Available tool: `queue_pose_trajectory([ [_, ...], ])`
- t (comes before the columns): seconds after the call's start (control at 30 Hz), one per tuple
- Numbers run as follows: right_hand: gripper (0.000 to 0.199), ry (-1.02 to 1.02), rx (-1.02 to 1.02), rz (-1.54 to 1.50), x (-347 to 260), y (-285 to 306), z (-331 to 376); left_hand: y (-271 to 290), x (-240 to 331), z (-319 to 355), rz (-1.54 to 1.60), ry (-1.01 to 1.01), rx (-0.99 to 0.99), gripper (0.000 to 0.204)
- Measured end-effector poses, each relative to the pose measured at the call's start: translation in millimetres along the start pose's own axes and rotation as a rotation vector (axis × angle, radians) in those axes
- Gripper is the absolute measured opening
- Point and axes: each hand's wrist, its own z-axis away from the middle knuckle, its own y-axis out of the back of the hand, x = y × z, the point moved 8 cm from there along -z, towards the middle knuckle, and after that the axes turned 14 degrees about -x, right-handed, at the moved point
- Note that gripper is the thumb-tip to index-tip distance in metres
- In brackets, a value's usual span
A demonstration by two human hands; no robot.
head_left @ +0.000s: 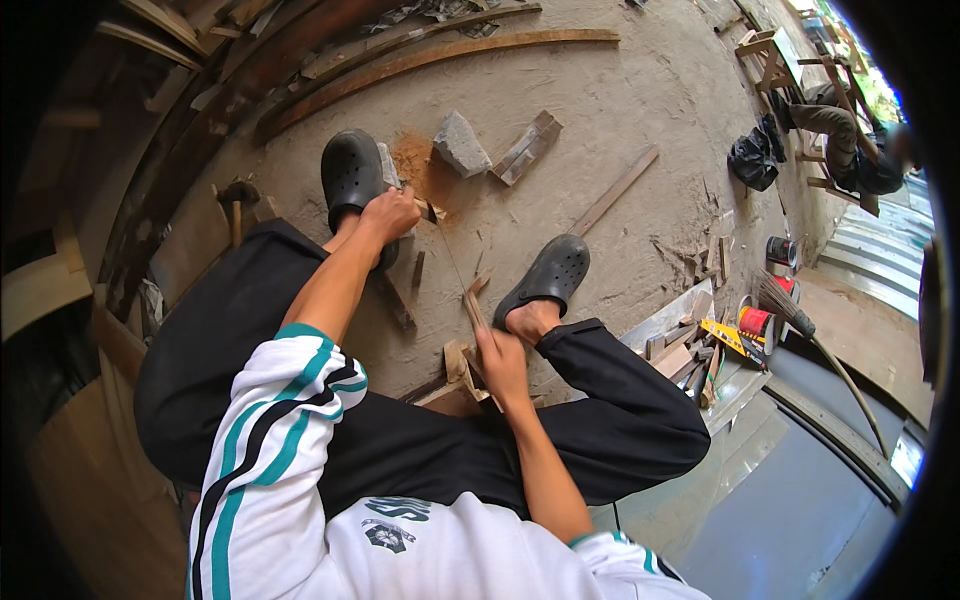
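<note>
My left hand (pixel 390 213) is closed beside my left clog (pixel 352 168), low over the floor. A small dark piece shows at its fingers, but what it grips is mostly hidden. My right hand (pixel 503 362) is wrapped round a slim brown wooden piece (pixel 474 302) with a forked tip, between my knees. A thin straight line, like a wire or narrow blade, runs between the dark piece and the wooden one. Orange sawdust (pixel 420 165) lies just beyond my left hand, next to a grey stone block (pixel 461 145). My right clog (pixel 556 272) stands right of the wooden piece.
A broken brick-like block (pixel 527 148) and a flat wooden strip (pixel 615 188) lie ahead. Long curved boards (pixel 440 62) are at the far left. At right are wood offcuts (pixel 677 358), a yellow saw (pixel 733 340), cans (pixel 757 322) and a broom (pixel 785 303). Another person (pixel 845 125) sits far right.
</note>
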Motion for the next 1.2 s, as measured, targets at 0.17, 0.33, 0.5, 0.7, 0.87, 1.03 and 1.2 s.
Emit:
queue_pose_trajectory([
  [0.17,0.047,-0.076,-0.032,-0.157,14,-13,-42,0,0,-3,0.037,-0.017,-0.001,0.019],
  [0.33,0.045,-0.113,-0.056,-0.130,2,7,52,-3,-5,5,0.020,0.016,-0.014,0.018],
  [0.5,0.046,-0.048,-0.041,-0.210,38,-11,-30,-1,-2,-4,0.039,0.002,0.003,0.019],
  [0.7,0.047,-0.120,-0.088,-0.112,6,0,41,-16,-9,3,0.020,-0.002,0.009,0.018],
  [0.87,0.046,-0.003,-0.009,-0.055,11,-10,9,-1,1,1,0.037,-0.020,-0.013,0.019],
  [1.03,0.045,-0.044,-0.058,-0.136,24,-14,-33,-7,1,0,0.026,-0.021,-0.007,0.020],
  [1.2,0.047,-0.128,-0.076,-0.130,-7,13,57,-7,-1,0,0.017,-0.003,-0.030,0.019],
])
